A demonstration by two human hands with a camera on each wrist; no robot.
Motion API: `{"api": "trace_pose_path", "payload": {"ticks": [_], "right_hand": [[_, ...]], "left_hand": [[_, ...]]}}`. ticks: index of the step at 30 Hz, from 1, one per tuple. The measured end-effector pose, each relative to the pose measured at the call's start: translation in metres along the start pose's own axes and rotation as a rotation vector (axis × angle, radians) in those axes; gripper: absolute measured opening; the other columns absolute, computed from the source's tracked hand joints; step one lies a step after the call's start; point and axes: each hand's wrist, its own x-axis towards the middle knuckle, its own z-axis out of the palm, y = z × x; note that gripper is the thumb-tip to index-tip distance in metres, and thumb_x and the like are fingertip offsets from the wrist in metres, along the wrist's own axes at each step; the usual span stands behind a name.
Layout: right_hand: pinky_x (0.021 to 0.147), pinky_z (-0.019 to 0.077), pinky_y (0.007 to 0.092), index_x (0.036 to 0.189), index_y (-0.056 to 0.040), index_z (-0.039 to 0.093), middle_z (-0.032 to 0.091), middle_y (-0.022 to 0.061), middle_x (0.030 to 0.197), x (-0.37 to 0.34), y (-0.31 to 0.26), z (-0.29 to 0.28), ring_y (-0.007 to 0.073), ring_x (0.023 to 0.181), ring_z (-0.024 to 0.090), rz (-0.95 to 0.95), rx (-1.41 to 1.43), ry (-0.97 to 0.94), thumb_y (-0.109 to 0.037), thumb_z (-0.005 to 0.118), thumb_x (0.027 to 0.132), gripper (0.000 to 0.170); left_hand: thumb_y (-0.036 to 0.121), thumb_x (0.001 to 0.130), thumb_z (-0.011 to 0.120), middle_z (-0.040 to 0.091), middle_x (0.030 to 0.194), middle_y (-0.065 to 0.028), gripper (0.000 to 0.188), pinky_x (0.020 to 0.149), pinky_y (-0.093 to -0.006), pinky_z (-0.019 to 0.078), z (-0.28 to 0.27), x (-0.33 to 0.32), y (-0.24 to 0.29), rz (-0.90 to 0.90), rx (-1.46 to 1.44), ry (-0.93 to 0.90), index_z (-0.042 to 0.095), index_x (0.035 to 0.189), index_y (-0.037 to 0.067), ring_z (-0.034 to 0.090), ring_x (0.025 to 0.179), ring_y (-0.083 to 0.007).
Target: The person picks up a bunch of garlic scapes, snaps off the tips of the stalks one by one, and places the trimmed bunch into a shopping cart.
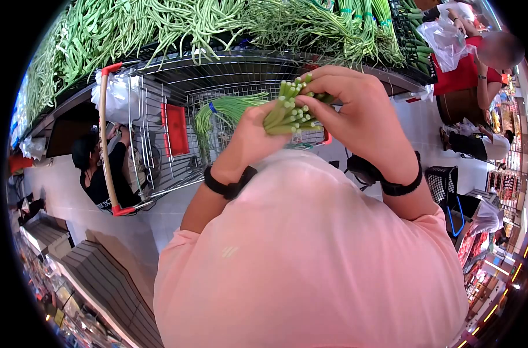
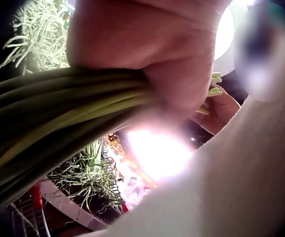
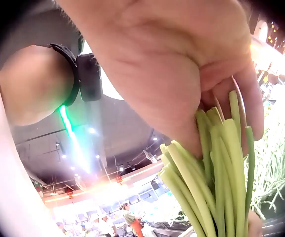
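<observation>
A bunch of garlic scapes (image 1: 235, 111), long green stalks with pale cut ends, stretches over the shopping cart and has a blue band near its far end. My left hand (image 1: 253, 132) grips it close to the cut ends; in the left wrist view the stalks (image 2: 58, 113) run out leftward from under the palm. At the cut ends, my right hand (image 1: 356, 107) pinches some stalks between thumb and fingers. The right wrist view shows the cut ends (image 3: 221, 163) spread in front of the right palm, with some stalks between the fingers.
The metal shopping cart (image 1: 180, 87) stands ahead, below the hands. Behind it is a produce stand with heaped long beans (image 1: 177, 26) and banded green bunches (image 1: 362, 23). A person in black (image 1: 104, 174) is at the left, and one in red (image 1: 472, 75) at the right.
</observation>
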Motion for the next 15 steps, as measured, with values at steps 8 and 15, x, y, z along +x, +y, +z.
{"api": "trace_pose_path", "payload": {"ticks": [8,15], "right_hand": [[0.086,0.0582,0.0357,0.127,-0.0016,0.065,0.075,0.0137,0.115,-0.004,0.011,0.006,0.0258,0.103,0.075,0.041,0.509,0.084,-0.020,0.083,0.090,0.045],[0.119,0.0411,0.0492,0.170,-0.0092,0.004,0.042,0.0243,0.162,-0.001,0.039,0.043,0.0353,0.145,0.050,-0.155,0.881,-0.083,-0.030,0.104,0.066,0.145]], "left_hand": [[0.002,0.087,0.079,0.078,0.114,-0.0094,0.037,0.090,-0.0302,0.0581,-0.003,-0.010,0.004,-0.021,-0.042,0.045,0.070,0.123,0.001,0.074,0.103,-0.0147],[0.001,0.089,0.080,0.072,0.131,-0.0079,0.048,0.096,-0.0309,0.0567,-0.009,-0.011,0.007,0.063,-0.179,0.017,0.063,0.134,0.001,0.071,0.113,-0.0160]]}}
